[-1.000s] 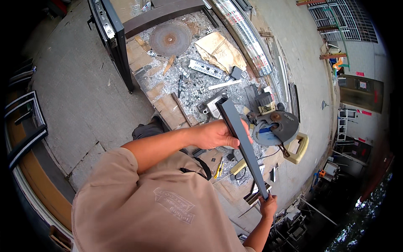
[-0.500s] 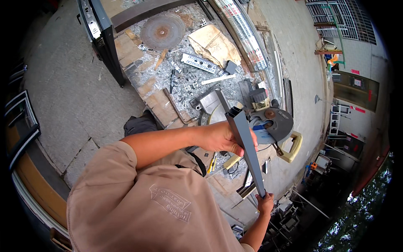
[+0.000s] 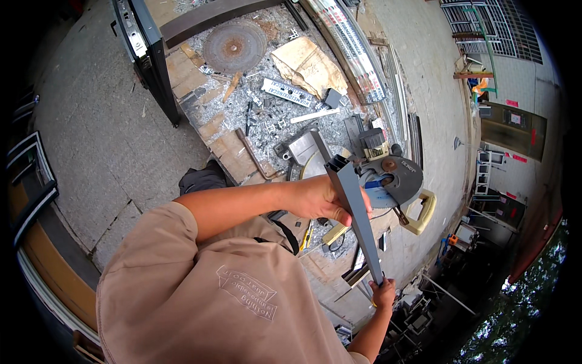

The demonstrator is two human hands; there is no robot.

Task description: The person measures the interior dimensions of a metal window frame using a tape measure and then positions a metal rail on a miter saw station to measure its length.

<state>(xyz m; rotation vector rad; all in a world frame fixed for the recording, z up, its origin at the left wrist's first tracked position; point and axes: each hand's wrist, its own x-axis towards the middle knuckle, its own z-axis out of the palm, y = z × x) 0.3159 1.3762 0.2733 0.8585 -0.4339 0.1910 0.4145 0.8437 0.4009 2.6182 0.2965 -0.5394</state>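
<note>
A long grey metal profile (image 3: 357, 219) with a hollow end slants across the front of my body. Near its upper, open end, my left hand (image 3: 321, 199) grips it with the thumb on the near face. My right hand (image 3: 383, 292) is closed around its lower end. Just beyond the profile stands a miter saw, its round dark blade guard (image 3: 403, 181) and pale yellow handle (image 3: 422, 212) showing to the right of my left hand. Part of the saw's base is hidden behind the profile and my hand.
Metal shavings cover the workbench (image 3: 224, 155). On it lie a round saw blade (image 3: 234, 47), a tan cloth (image 3: 309, 68) and a white printed strip (image 3: 287, 91). Wrapped long profiles (image 3: 348, 51) run along its far side. A dark frame (image 3: 145, 60) stands at the left.
Almost nothing differs. Both hands keep their grip, and the profile stays in nearly the same place.
</note>
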